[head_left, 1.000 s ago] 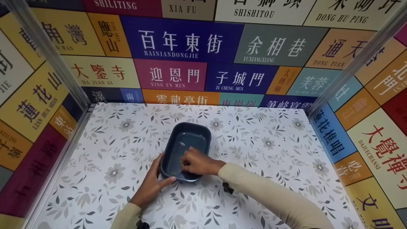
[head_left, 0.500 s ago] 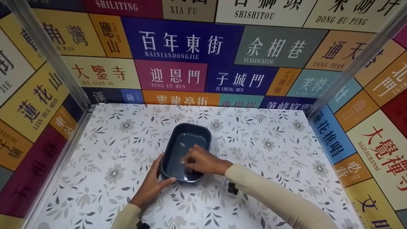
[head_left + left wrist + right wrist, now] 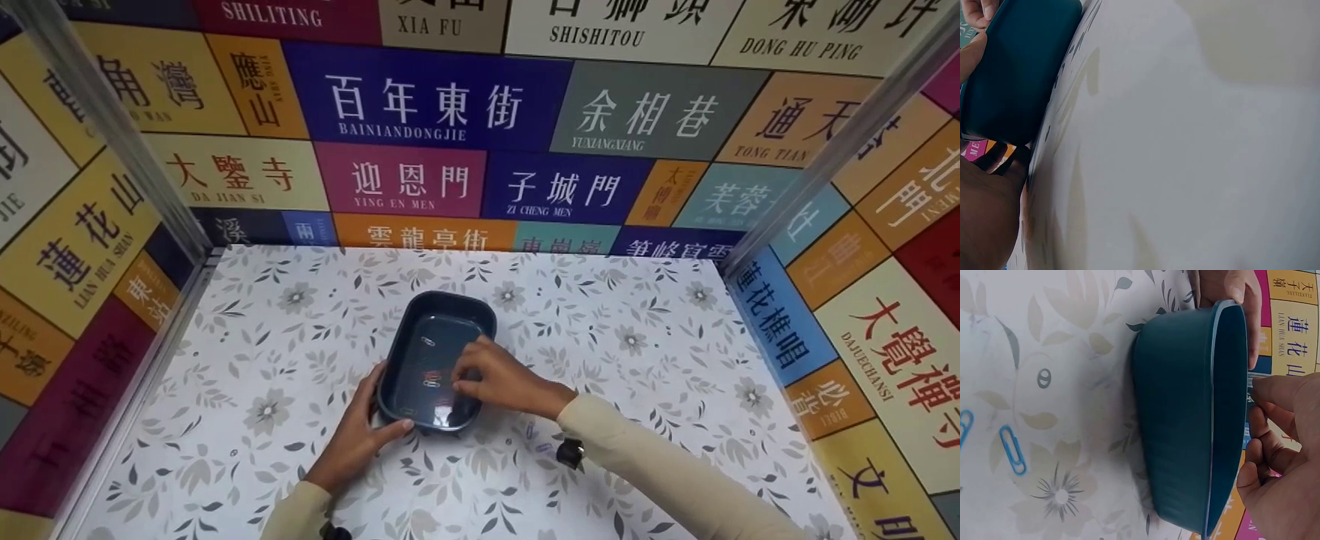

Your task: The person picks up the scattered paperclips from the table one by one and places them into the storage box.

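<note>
A deep dark-blue tray [image 3: 448, 302] with rounded corners sits on the table, looking teal in both wrist views. My left hand [image 3: 349, 442] grips its near left corner, thumb on the rim and fingers along the outer side. Inside lie red and white paper clips [image 3: 431, 379], another white clip [image 3: 427, 342] and a small yellowish one [image 3: 409, 412]. My right hand [image 3: 510, 379] hovers over the tray's right rim, fingers loosely bent. In the right wrist view nothing shows between its fingers. Two paper clips [image 3: 1013, 450], blue in that view, lie on the table beside the tray.
The table [image 3: 637, 420] has a white floral cover whose small printed marks resemble clips. Colourful sign-printed panels [image 3: 427, 97] enclose the back and both sides, with metal posts [image 3: 825, 150] at the corners. A dark wrist device [image 3: 570, 453] sits on my right sleeve.
My right hand has risen from inside the tray and shifted right towards its rim, uncovering the red and white clips. More of the clips on the table shows. My left hand stays put.
</note>
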Available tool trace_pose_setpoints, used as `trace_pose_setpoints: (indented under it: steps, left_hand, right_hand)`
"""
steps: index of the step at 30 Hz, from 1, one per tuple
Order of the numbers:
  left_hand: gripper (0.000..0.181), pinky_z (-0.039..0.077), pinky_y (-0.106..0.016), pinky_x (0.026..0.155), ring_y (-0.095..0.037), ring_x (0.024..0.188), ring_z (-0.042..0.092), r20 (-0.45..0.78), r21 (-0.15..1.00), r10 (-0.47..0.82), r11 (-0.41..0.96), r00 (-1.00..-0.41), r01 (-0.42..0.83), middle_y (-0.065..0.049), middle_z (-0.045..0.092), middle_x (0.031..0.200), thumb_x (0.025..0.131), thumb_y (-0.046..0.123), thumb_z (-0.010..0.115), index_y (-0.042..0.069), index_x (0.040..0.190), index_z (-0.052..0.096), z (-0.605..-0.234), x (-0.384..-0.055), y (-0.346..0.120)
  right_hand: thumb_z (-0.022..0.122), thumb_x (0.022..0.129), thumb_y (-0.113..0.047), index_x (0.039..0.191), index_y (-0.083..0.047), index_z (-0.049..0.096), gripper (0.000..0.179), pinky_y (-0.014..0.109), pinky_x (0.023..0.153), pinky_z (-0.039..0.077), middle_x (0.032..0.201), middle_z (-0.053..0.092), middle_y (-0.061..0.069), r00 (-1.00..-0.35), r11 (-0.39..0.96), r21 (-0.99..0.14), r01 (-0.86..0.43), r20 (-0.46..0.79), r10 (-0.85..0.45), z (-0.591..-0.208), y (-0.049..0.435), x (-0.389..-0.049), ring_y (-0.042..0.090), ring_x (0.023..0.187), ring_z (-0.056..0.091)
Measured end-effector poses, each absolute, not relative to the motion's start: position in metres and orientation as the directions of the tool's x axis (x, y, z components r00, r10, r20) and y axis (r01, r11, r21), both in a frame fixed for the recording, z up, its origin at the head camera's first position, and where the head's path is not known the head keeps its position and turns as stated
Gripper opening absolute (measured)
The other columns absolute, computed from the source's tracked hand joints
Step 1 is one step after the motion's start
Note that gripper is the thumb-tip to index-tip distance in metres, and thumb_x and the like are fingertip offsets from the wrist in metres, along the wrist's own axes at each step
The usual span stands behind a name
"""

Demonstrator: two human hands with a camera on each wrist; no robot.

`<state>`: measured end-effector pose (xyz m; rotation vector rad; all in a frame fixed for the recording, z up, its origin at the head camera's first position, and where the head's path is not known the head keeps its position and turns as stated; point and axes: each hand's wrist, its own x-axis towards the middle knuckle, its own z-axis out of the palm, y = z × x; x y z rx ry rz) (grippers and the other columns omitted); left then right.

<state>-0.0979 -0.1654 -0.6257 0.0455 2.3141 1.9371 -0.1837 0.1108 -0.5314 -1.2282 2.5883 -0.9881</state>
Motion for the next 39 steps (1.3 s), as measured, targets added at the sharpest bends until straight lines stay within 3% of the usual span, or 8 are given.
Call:
trace_pose_setpoints:
  steps: [10, 28, 34, 39]
  left_hand:
    - [0.112, 0.021, -0.052, 0.135, -0.031, 0.166, 0.028, -0.073, 0.982, 0.097, 0.183, -0.993, -0.054, -0.007, 0.025, 0.181, 0.092, 0.02, 0.093, 0.021, 0.178, 0.021, -0.627, -0.097, -0.167]
    - [0.111, 0.019, -0.049, 0.135, -0.03, 0.167, 0.025, -0.052, 0.979, 0.085, 0.2, -0.995, -0.034, -0.008, 0.027, 0.18, 0.091, 0.017, 0.092, 0.018, 0.177, 0.022, -0.624, -0.097, -0.167]
    - [0.111, 0.022, -0.052, 0.134, -0.032, 0.166, 0.027, -0.05, 0.974, 0.092, 0.224, -0.995, -0.029, -0.011, 0.028, 0.179, 0.092, 0.02, 0.092, 0.017, 0.177, 0.022, -0.625, -0.096, -0.166]
    - [0.111, 0.022, -0.052, 0.134, -0.033, 0.166, 0.027, -0.037, 0.973, 0.091, 0.23, -0.995, -0.015, -0.012, 0.028, 0.179, 0.092, 0.018, 0.092, 0.015, 0.177, 0.022, -0.626, -0.097, -0.167]
  right_hand:
    - [0.084, 0.095, -0.011, 0.095, -0.01, 0.083, 0.002, 0.037, 0.086, 0.049, 0.094, 0.067, 0.002, -0.657, 0.45, -0.556, -0.699, 0.25, -0.711, -0.544, 0.121, -0.166, 0.015, 0.095, 0.05]
    - [0.087, 0.092, -0.004, 0.093, -0.012, 0.082, 0.009, 0.034, 0.086, 0.054, 0.097, 0.069, -0.002, -0.648, 0.348, -0.571, -0.743, 0.487, -0.586, -0.577, 0.161, -0.146, 0.018, 0.098, 0.058]
    - [0.086, 0.092, 0.0, 0.093, -0.012, 0.082, 0.013, 0.029, 0.079, 0.051, 0.097, 0.069, -0.001, -0.658, 0.327, -0.589, -0.739, 0.527, -0.538, -0.591, 0.178, -0.144, 0.019, 0.095, 0.057]
    - [0.086, 0.091, 0.002, 0.092, -0.011, 0.082, 0.013, 0.029, 0.083, 0.051, 0.095, 0.07, 0.001, -0.676, 0.314, -0.614, -0.724, 0.542, -0.499, -0.601, 0.189, -0.143, 0.022, 0.094, 0.06]
